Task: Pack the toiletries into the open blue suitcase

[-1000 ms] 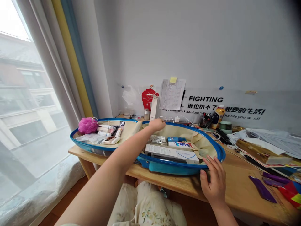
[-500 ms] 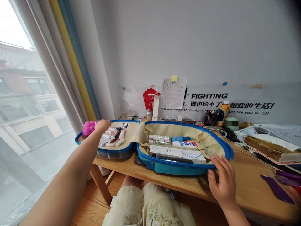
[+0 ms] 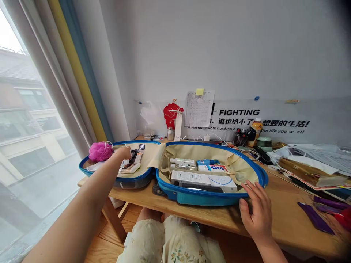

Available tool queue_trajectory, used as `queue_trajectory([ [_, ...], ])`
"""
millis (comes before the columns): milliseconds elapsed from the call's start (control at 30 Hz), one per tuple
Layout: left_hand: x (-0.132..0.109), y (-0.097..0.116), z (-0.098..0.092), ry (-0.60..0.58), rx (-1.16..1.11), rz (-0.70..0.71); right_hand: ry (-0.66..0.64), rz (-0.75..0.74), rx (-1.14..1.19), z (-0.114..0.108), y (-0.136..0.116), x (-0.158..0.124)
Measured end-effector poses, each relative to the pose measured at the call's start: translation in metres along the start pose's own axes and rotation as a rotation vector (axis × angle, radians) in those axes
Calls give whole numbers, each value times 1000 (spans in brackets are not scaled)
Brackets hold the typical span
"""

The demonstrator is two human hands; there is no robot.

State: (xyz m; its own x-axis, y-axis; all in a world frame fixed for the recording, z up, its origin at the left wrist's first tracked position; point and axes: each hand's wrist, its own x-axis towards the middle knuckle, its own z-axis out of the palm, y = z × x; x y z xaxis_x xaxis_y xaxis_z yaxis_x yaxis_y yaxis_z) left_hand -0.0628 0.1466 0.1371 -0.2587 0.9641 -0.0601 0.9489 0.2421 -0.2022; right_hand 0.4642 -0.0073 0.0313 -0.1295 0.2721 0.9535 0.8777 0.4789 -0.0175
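Note:
An opened blue suitcase [image 3: 208, 199] with beige lining lies across the wooden table. My left hand [image 3: 124, 153] reaches down into its left half, over small packaged items and a white tube-like item [image 3: 126, 161]. Its fingertips are hidden, so I cannot tell what they grip. Left of this wrist sits a pink bath pouf [image 3: 100, 151] with a white loop. My right hand [image 3: 257, 208] rests against the near right rim, fingers spread, holding nothing. Inside the right half are a long white box [image 3: 203, 181], a toothpaste tube [image 3: 212, 168], a blue bottle [image 3: 207, 162] and a white bottle [image 3: 182, 161].
At the back right stand an orange-labelled bottle [image 3: 254, 132] and a green-lidded jar [image 3: 264, 143]. A brown pouch [image 3: 298, 171] and purple packets [image 3: 315, 218] lie right of the suitcase. A white lamp [image 3: 178, 126] stands behind it, and the window is on the left.
My left hand has moved from beside the pouf down towards the small items. My right hand stays at the rim. The whole view has shifted slightly.

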Motion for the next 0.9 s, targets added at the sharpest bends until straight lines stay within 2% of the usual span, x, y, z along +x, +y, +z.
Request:
queue_trajectory([
  [133,-17,1,-11,114,15,13,4,8,16,-1,0,-1],
  [233,-27,13,-33,259,2,51,-3,31,36,-1,0,-1],
  [333,-35,46,-60,358,-37,176,-3,31,46,0,1,-2],
  [467,-46,117,-85,352,-72,461,3,22,38,0,0,-2],
  [567,-51,171,-85,285,-59,645,-7,22,32,0,0,-2],
  [667,-52,209,-76,202,-33,755,-20,33,35,-1,0,-2],
  [767,-48,228,-65,145,-21,800,-19,28,36,-2,0,-2],
  [900,-44,234,-54,105,-24,817,-15,25,34,-2,-1,-2],
])
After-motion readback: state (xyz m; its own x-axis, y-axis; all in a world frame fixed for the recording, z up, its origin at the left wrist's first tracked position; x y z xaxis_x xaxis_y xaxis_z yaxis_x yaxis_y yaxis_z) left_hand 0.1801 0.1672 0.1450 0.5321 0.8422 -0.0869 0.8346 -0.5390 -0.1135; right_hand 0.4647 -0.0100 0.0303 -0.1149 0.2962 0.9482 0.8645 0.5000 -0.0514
